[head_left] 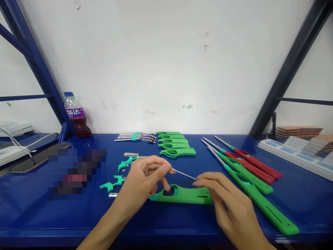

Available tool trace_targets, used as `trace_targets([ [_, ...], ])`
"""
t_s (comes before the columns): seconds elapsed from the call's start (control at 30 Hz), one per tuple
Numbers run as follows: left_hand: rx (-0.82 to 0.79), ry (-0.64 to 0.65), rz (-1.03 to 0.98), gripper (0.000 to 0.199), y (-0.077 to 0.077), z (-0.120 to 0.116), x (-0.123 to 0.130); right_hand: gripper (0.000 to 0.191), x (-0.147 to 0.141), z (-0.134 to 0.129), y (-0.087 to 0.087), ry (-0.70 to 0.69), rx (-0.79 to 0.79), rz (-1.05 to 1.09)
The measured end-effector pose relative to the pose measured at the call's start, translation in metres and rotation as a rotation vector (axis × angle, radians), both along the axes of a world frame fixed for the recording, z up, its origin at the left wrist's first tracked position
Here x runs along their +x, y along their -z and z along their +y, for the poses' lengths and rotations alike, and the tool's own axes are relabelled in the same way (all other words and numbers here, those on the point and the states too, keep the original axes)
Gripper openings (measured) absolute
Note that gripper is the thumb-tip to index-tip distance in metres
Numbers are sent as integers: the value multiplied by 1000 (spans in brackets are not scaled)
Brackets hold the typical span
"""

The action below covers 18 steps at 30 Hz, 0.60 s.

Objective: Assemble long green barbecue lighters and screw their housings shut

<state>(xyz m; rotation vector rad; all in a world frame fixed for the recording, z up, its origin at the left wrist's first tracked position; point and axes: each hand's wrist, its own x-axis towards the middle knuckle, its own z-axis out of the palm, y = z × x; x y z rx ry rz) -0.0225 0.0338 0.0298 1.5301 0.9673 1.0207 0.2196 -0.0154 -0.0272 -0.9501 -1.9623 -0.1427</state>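
Observation:
A thin metal rod is stretched between my two hands. My left hand pinches its left end between thumb and fingers. At the other end, the fingertips of my right hand close on the rod. Below them a green long-neck lighter lies flat on the blue table, its metal tube pointing left and partly hidden behind my left wrist. Turquoise plastic pieces and a small clear part lie left of my left hand.
Several green lighter bodies and a bundle of metal tubes lie at the back. Red lighters and green lighters lie to the right. A drink bottle, phone and power strip stand or lie around the sides.

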Motion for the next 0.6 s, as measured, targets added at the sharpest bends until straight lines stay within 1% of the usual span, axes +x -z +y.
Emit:
trace_targets([
  [0.23,13,-21,-56,35,5,2,1,39,0,0,1,-7,-21,2],
  [0.6,8,-26,-34,36,3,0,4,39,0,1,1,1,-30,-2],
])
